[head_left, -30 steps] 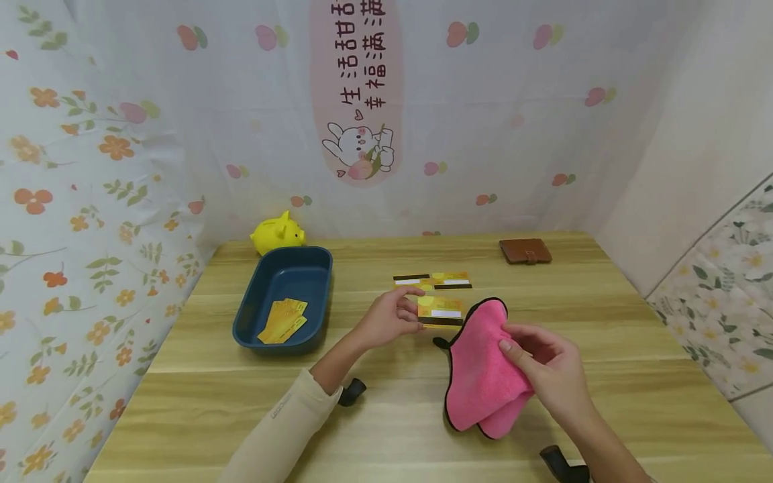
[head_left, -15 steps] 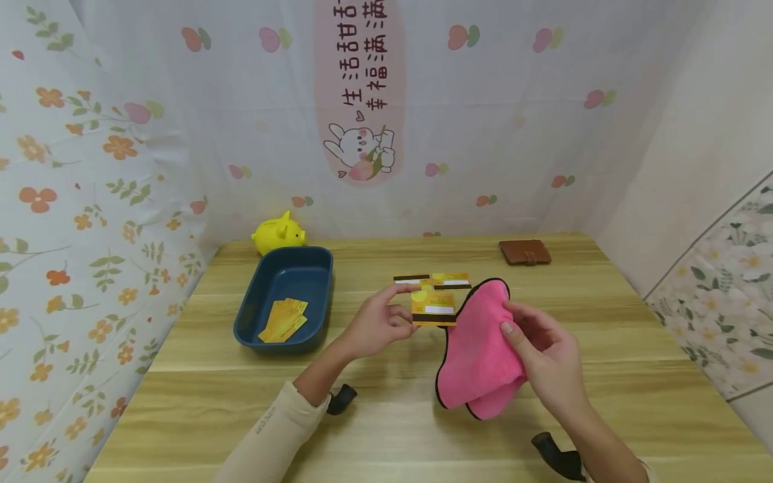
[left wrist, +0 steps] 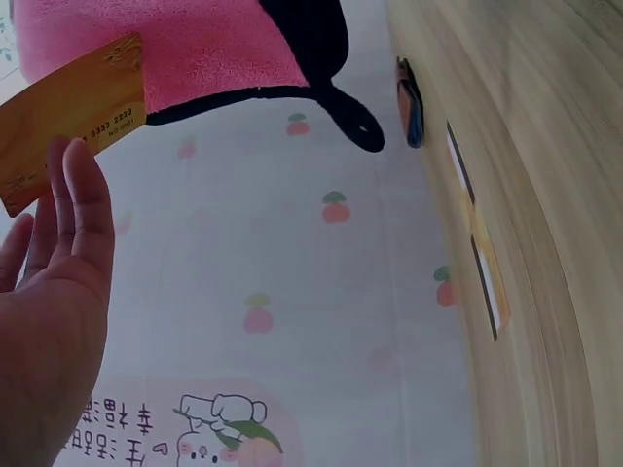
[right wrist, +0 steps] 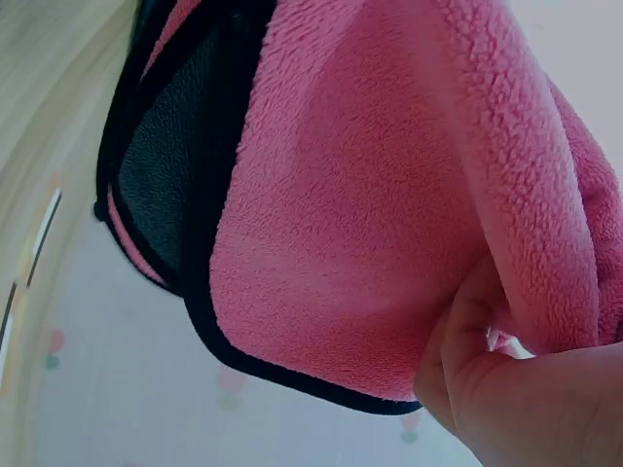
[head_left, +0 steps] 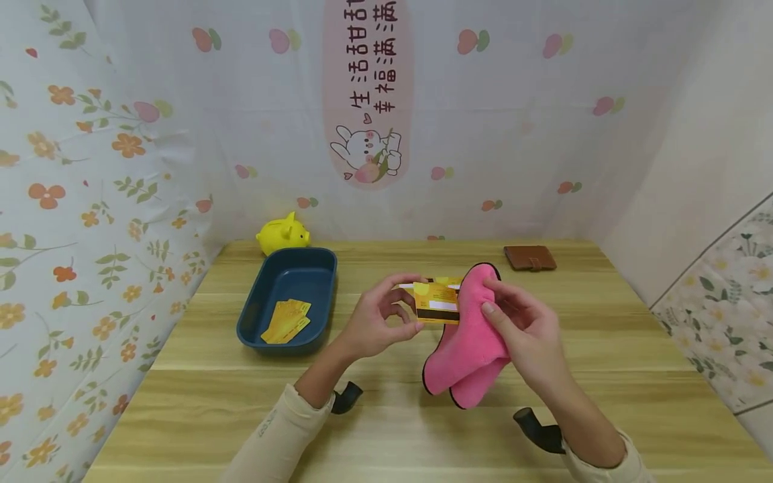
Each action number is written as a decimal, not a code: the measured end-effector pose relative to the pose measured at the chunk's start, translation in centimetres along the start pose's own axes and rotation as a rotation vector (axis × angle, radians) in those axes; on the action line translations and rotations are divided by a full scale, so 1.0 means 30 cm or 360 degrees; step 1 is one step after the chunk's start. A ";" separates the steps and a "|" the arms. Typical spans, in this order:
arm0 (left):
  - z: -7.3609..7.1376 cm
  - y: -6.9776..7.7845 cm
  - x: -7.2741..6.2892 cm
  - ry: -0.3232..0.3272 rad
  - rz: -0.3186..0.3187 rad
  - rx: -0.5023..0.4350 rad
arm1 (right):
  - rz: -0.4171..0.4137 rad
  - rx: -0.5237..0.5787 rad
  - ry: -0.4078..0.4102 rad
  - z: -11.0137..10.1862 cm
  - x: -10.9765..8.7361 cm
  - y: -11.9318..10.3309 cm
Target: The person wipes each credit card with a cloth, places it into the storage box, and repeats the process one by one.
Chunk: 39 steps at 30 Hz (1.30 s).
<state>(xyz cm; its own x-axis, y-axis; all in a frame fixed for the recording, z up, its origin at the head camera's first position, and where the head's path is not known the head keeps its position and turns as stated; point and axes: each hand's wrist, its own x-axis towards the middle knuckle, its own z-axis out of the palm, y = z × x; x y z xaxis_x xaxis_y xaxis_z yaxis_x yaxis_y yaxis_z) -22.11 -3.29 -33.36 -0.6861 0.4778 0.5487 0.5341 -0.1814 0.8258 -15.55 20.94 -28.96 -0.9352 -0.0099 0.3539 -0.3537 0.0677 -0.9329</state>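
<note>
Between the thumb and fingers of my left hand point(head_left: 380, 318) is a yellow bank card point(head_left: 436, 307), held raised above the table with its dark-stripe side toward the head camera. The left wrist view shows the card's point(left wrist: 102, 92) other face, with raised digits. My right hand point(head_left: 531, 329) pinches a pink cleaning cloth point(head_left: 471, 345) with black edging. In the head view the cloth meets the card's right edge. Dark grey backing shows in the right wrist view beside the fluffy pink side of the cloth point(right wrist: 360, 195). More cards point(head_left: 448, 280) lie on the table behind, partly hidden.
A dark blue bin point(head_left: 331, 295) at the left holds several yellow cards point(head_left: 285, 322). Behind it stands a yellow piggy bank point(head_left: 281, 234). A brown wallet point(head_left: 529, 257) lies at the back right of the wooden table point(head_left: 386, 429). A printed curtain hangs behind.
The left hand has lifted the card toward me. The right hand has brought the cloth leftward and up until it meets the card's right edge.
</note>
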 end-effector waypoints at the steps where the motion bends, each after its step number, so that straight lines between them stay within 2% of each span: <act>1: 0.003 -0.002 0.002 0.0008 0.0037 0.0003 | -0.0004 0.0003 -0.0009 0.006 0.004 -0.001; 6: 0.018 -0.020 0.014 0.0080 0.0132 -0.0002 | -0.0034 0.0093 -0.0073 0.031 0.012 0.002; 10: 0.037 -0.034 0.016 0.0135 0.0161 0.0000 | -0.0080 0.0188 -0.0201 0.044 0.008 0.016; 14: 0.056 -0.039 0.015 0.0137 0.0200 0.0003 | -0.0174 0.0194 -0.0324 0.054 0.009 0.039; 20: 0.063 -0.036 0.018 0.0038 0.0184 0.0055 | -0.0434 -0.0018 -0.0380 0.061 0.006 0.050; 24: 0.056 -0.039 0.021 0.0007 0.0220 0.0058 | -0.0532 -0.0157 -0.0357 0.064 0.005 0.045; 27: 0.056 -0.036 0.025 0.0023 0.0239 0.0067 | -0.0566 -0.0254 -0.0357 0.064 0.010 0.045; 34: 0.062 -0.030 0.030 0.0116 0.0135 0.0091 | -0.0706 -0.0285 -0.0378 0.070 0.017 0.051; 39: 0.065 -0.024 0.028 0.0124 0.0059 0.0037 | -0.0728 -0.0309 -0.0373 0.071 0.014 0.049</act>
<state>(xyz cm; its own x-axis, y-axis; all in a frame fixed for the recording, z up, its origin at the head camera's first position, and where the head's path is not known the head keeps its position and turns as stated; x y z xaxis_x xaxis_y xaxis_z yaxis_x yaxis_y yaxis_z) -22.12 -1.08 -33.74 -0.7016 0.4029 0.5878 0.5703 -0.1771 0.8021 -16.51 18.91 -30.33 -0.6728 -0.3021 0.6753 -0.7365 0.1868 -0.6502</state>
